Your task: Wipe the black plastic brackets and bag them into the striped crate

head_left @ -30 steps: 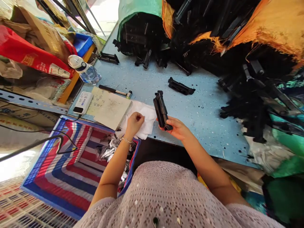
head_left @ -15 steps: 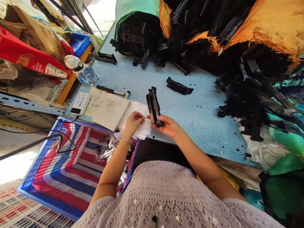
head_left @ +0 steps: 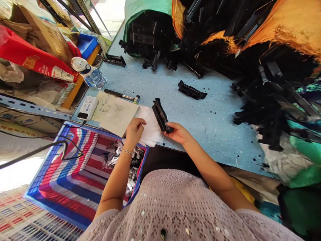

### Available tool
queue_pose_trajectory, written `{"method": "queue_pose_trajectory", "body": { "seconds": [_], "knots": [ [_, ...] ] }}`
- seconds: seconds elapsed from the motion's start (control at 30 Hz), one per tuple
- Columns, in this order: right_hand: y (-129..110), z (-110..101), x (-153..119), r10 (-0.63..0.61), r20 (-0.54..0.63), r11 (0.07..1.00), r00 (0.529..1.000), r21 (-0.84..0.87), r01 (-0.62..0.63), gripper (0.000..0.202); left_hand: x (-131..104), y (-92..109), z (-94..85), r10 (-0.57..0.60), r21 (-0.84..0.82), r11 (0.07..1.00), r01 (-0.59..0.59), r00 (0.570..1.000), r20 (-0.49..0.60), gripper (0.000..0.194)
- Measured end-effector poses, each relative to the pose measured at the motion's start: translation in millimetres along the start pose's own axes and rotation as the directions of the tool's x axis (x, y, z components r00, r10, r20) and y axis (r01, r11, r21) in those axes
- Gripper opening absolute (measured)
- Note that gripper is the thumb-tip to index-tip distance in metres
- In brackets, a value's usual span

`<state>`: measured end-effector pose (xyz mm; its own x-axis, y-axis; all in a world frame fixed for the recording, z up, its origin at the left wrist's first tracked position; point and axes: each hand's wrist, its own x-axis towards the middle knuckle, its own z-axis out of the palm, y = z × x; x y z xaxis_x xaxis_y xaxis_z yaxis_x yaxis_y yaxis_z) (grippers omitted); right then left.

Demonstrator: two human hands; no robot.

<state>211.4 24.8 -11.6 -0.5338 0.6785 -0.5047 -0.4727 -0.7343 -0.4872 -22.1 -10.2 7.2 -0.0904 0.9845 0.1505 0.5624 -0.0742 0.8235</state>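
My right hand grips the lower end of a long black bracket-like part. The part tilts, its far end up and to the left, above a stack of thin white plastic bags. My left hand is over the left edge of the bags, beside the cardboard sheet with handwriting on it. Its fingers are curled and closed; whatever they may hold is hidden. Another black bracket-like part lies alone on the blue speckled table, beyond my right hand.
A hammer, a white power bank and a water bottle are at the left. A striped-lined blue crate holds wrapped pieces below. Green and orange sacks spill black parts at the back and right.
The black part has tipped leftward and lower in my right hand. My left hand has drawn away from it, to the left, over the edge of the white bags.
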Motion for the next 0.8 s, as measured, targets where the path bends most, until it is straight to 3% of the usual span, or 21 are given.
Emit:
{"method": "queue_pose_trajectory", "body": {
  "seconds": [0.07,0.17,0.23,0.33,0.4,0.47,0.53,0.63,0.7,0.77,0.8],
  "knots": [
    [3.8,-0.8,0.0,0.008,0.005,1.0,1.0,0.009,-0.008,0.022,1.5,2.5,-3.6,0.062,0.177,0.982,-0.071,0.997,0.054,0.031],
    [7.0,2.5,-6.5,-0.055,-0.032,0.998,0.998,-0.028,0.054,0.02,5.1,6.7,-4.4,0.039,0.337,0.942,-0.009,0.996,-0.082,0.033],
    [5.1,5.0,-18.1,-0.143,-0.062,0.987,0.988,-0.089,0.137,0.021,6.3,8.4,-3.9,0.038,0.356,0.934,0.009,0.991,-0.125,0.036],
    [-1.6,4.3,-42.4,-0.198,0.033,0.959,0.98,-0.202,0.201,0.038,5.7,8.2,-3.6,0.079,0.319,0.945,-0.066,0.997,-0.027,0.046],
    [-4.6,-0.8,-55.2,-0.049,0.173,0.957,0.984,-0.272,0.095,0.046,4.4,6.3,-5.8,0.105,0.283,0.953,-0.11,0.994,0.031,0.053],
    [-3.2,-8.4,-58.8,0.16,0.255,0.946,0.954,-0.316,-0.074,0.04,1.8,4.7,-10.3,0.133,0.272,0.951,-0.147,0.989,0.068,0.06],
    [2.5,-15.4,-52.7,0.262,0.248,0.942,0.933,-0.277,-0.191,0.034,-4.2,5.8,-14.6,0.169,0.288,0.938,-0.192,0.98,0.102,0.064],
    [13.9,-16.9,-34.2,0.305,0.189,0.946,0.933,-0.175,-0.274,0.037,-21.9,15.6,-11.6,0.268,0.285,0.905,-0.314,0.944,0.191,0.066],
    [20.8,-10.1,-24.1,0.228,0.12,0.964,0.966,-0.167,-0.207,0.037,-36.5,25.8,-0.8,0.37,0.201,0.878,-0.435,0.881,0.294,0.072],
    [26.2,1.2,-21.0,0.018,0.005,0.955,1.0,-0.295,-0.016,0.033,-48.2,35.8,13.3,0.449,0.081,0.855,-0.512,0.81,0.377,0.078],
    [28.2,7.6,-23.1,-0.121,-0.044,0.909,0.992,-0.407,0.093,0.031,-52.0,40.3,19.4,0.472,0.031,0.851,-0.525,0.788,0.395,0.079]
  ]
}}
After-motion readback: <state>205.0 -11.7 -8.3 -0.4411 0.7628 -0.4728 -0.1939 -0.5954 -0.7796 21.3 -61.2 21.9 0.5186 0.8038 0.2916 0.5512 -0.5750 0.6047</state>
